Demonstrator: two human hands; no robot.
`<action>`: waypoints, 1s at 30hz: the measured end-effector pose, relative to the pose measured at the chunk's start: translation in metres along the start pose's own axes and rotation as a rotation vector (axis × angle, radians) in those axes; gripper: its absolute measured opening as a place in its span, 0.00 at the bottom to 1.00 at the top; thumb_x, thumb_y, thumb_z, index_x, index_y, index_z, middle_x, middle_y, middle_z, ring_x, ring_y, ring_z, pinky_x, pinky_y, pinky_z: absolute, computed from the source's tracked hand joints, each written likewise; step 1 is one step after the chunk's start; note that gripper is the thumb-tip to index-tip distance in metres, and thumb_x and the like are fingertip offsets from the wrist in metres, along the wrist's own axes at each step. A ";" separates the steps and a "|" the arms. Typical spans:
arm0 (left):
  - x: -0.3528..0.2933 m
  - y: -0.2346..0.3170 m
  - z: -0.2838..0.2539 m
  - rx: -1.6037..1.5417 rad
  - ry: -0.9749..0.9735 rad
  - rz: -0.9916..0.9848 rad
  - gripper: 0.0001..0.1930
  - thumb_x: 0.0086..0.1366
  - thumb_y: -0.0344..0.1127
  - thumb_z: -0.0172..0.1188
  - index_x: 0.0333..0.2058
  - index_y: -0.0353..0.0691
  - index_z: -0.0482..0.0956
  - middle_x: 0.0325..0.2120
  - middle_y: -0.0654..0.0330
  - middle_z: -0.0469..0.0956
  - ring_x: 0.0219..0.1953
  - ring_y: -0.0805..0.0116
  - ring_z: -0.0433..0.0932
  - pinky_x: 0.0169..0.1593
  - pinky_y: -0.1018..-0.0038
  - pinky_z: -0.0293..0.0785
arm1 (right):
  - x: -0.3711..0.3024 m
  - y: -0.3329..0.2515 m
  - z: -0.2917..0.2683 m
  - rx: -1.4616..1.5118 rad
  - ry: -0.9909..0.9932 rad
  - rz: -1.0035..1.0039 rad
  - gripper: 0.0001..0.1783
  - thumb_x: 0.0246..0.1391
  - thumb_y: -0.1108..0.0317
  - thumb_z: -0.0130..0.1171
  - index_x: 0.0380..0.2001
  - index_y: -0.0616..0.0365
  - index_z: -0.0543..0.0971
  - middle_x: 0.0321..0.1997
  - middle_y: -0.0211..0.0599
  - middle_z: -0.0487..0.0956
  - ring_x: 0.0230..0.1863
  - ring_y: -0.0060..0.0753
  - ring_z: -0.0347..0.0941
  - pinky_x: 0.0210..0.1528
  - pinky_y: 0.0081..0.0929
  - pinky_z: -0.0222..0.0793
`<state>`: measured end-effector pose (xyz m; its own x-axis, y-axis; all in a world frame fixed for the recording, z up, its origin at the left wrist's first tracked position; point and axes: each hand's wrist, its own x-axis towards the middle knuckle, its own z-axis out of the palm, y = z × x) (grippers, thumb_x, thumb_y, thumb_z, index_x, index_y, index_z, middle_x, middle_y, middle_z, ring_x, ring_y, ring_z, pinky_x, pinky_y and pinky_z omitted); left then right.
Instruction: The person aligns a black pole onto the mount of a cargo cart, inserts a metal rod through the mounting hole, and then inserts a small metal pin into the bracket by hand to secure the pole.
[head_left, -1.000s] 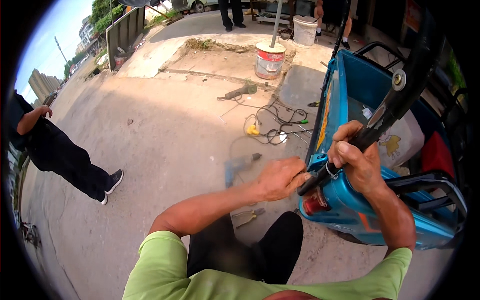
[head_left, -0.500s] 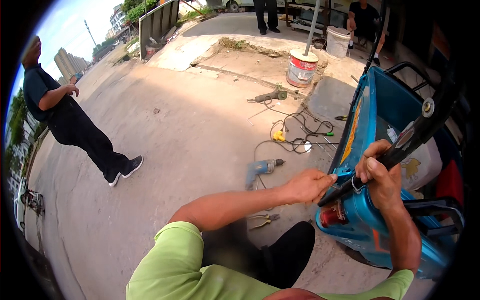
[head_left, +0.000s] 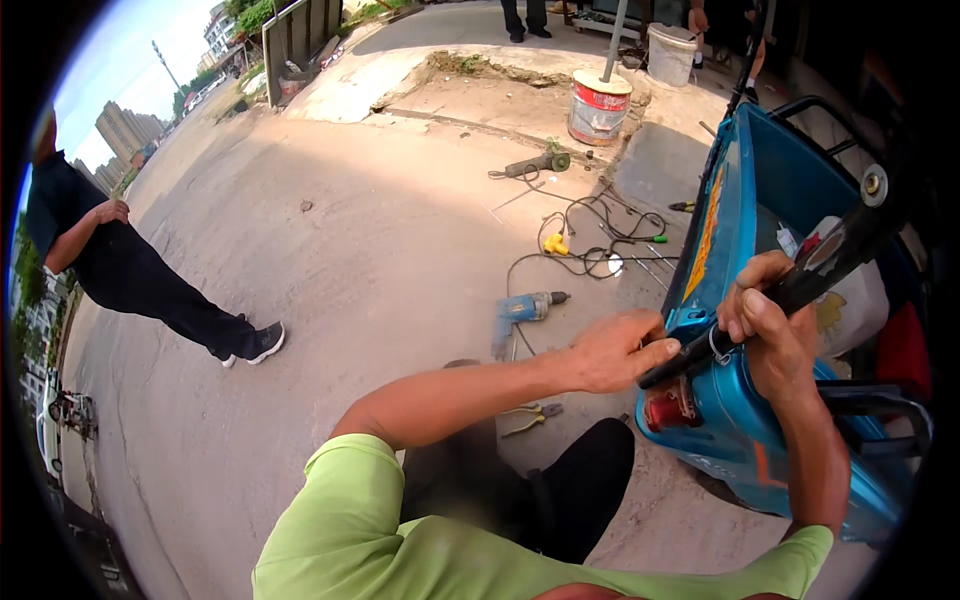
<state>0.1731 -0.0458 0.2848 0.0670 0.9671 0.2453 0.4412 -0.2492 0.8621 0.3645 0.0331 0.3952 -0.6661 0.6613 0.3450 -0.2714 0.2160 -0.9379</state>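
Both hands' fingers point(head_left: 650, 352) clench a black bar point(head_left: 800, 280) beside the blue cart point(head_left: 745, 440); drill point(head_left: 520, 312) lies nearby.

Outdoor roadside repair site on a concrete pavement point(head_left: 380, 260). Evidence: blue power drill point(head_left: 522, 312), angle grinder point(head_left: 530, 164), pliers point(head_left: 530, 418) and trailing cables point(head_left: 600, 240) on the ground; paint bucket point(head_left: 598, 106); blue cargo vehicle point(head_left: 770, 300) under repair; apartment blocks point(head_left: 125, 130) beyond

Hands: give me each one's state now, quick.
Left hand: fingers closed on the black bar's lower end.
Right hand: closed around the black bar.
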 end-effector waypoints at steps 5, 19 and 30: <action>0.002 0.012 -0.008 -0.118 -0.085 -0.290 0.25 0.76 0.54 0.51 0.30 0.35 0.75 0.24 0.56 0.77 0.22 0.68 0.73 0.29 0.67 0.69 | 0.008 0.006 -0.004 -0.020 -0.034 -0.010 0.13 0.60 0.65 0.62 0.44 0.62 0.77 0.26 0.27 0.74 0.28 0.18 0.71 0.33 0.21 0.68; 0.012 0.014 -0.016 -0.483 -0.259 -0.697 0.24 0.77 0.51 0.52 0.32 0.34 0.75 0.25 0.57 0.77 0.23 0.70 0.73 0.32 0.69 0.72 | 0.004 0.002 -0.009 -0.129 -0.077 -0.026 0.13 0.64 0.63 0.57 0.46 0.60 0.76 0.24 0.27 0.70 0.29 0.20 0.69 0.37 0.25 0.67; 0.013 0.010 -0.009 -0.338 -0.189 -0.559 0.24 0.77 0.50 0.52 0.29 0.34 0.74 0.24 0.59 0.77 0.23 0.70 0.72 0.29 0.72 0.70 | 0.004 0.006 -0.012 -0.135 -0.079 -0.049 0.12 0.65 0.65 0.59 0.48 0.59 0.77 0.26 0.29 0.73 0.29 0.18 0.71 0.34 0.20 0.66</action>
<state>0.1704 -0.0364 0.3008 0.0795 0.9398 -0.3325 0.1536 0.3180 0.9356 0.3684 0.0452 0.3907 -0.7086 0.5900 0.3870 -0.2126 0.3444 -0.9144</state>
